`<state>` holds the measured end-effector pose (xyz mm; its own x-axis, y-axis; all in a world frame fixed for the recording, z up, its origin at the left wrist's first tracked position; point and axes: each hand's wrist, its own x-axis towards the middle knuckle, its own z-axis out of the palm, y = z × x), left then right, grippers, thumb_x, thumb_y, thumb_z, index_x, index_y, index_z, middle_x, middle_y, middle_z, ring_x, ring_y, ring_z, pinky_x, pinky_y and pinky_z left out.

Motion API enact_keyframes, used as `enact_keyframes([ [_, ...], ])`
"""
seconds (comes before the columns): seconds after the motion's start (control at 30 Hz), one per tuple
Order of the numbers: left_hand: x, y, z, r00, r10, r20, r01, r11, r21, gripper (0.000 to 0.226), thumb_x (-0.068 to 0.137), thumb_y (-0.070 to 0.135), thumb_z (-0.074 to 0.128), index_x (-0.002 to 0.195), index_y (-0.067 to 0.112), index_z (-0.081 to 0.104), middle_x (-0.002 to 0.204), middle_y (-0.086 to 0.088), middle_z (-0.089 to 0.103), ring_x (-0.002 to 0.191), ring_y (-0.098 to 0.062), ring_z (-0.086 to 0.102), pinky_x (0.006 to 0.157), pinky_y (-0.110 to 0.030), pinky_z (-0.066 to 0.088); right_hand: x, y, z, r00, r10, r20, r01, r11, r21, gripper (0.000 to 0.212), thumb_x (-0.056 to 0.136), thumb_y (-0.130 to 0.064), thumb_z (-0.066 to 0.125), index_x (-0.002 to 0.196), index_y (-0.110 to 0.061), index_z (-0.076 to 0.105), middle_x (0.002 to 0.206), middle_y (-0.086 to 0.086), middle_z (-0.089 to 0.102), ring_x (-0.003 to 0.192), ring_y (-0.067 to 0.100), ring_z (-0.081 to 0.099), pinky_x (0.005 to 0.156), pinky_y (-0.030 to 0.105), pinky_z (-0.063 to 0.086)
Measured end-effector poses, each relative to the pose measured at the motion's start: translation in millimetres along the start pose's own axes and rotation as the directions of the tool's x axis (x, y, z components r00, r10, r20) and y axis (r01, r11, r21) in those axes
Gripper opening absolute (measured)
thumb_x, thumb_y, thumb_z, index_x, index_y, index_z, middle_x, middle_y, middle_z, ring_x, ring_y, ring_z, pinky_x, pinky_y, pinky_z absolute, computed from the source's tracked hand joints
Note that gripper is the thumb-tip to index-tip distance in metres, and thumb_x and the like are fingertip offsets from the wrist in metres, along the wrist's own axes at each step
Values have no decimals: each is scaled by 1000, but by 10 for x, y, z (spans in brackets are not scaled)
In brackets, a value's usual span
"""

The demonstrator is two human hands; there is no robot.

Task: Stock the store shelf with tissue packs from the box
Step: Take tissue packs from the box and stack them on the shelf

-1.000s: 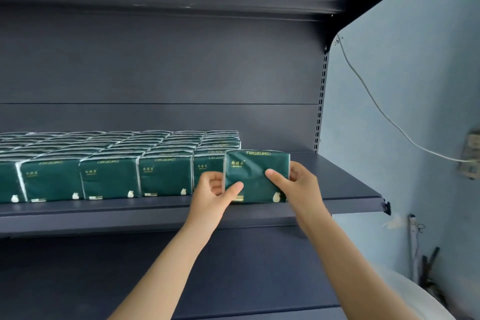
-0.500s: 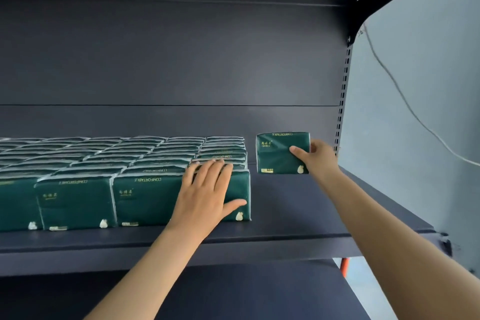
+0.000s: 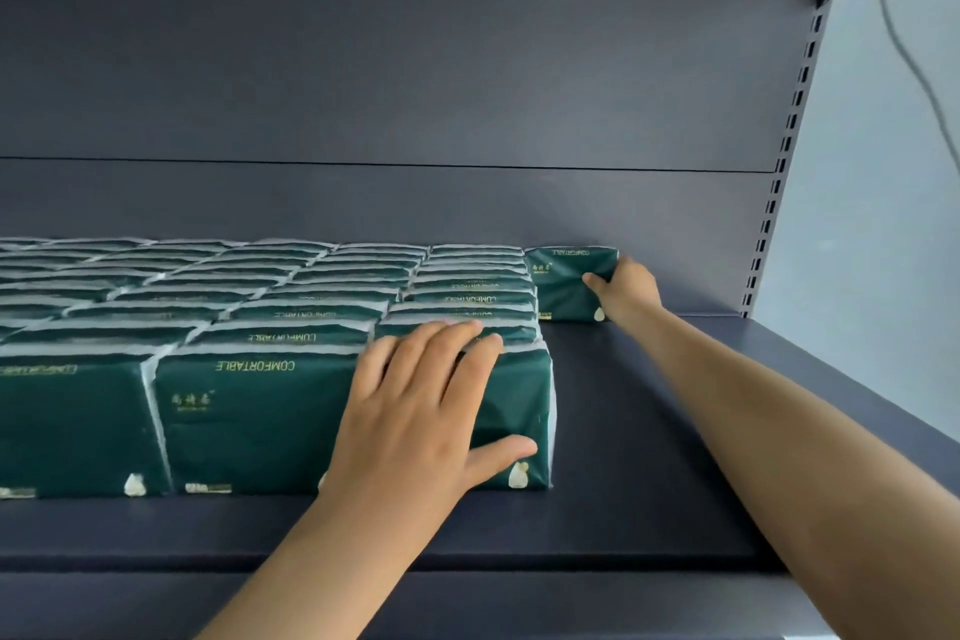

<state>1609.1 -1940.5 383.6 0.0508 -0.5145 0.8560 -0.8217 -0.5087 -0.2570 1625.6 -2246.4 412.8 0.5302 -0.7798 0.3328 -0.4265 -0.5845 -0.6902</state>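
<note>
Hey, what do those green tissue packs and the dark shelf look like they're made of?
The tissue packs look wrapped in thin plastic film, dark green with a soft sheen; the wrap wrinkles and has pale crimped seams at the edges. The shelf is probably painted or powder-coated metal, matte dark grey-blue; its thin flat board and the slotted upright suggest steel, though looks alone cannot confirm it.

A dark green plastic tissue pack [image 3: 563, 283] stands far back on the grey metal shelf [image 3: 649, 431], between the fingers [image 3: 597, 282] of the right hand [image 3: 629, 295] and the rows of packs [image 3: 260, 286] under the left hand [image 3: 415, 411].

dark shelf [image 3: 623, 431], rows of green tissue packs [image 3: 260, 307] standing on it
</note>
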Motion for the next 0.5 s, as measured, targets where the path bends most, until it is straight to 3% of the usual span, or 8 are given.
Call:
enact_keyframes([
  [0.23, 0, 1, 15, 1000, -14, 11, 14, 1000, 2, 63, 76, 64, 45, 114, 15, 51, 114, -2, 64, 109, -20, 48, 96, -37, 30, 32, -14, 85, 999, 11, -38, -12, 1000, -18, 56, 81, -28, 72, 122, 0, 47, 126, 16, 48, 114, 29, 50, 85, 30, 39],
  [0.5, 18, 2, -32, 997, -36, 70, 40, 998, -47, 64, 75, 64, 45, 112, 14, 59, 113, -2, 64, 109, -18, 47, 96, -34, 29, -52, -24, -64, 998, 57, 26, -57, 998, -9, 59, 75, -33, 76, 118, 0, 52, 122, 15, 56, 109, 30, 55, 76, 29, 40],
])
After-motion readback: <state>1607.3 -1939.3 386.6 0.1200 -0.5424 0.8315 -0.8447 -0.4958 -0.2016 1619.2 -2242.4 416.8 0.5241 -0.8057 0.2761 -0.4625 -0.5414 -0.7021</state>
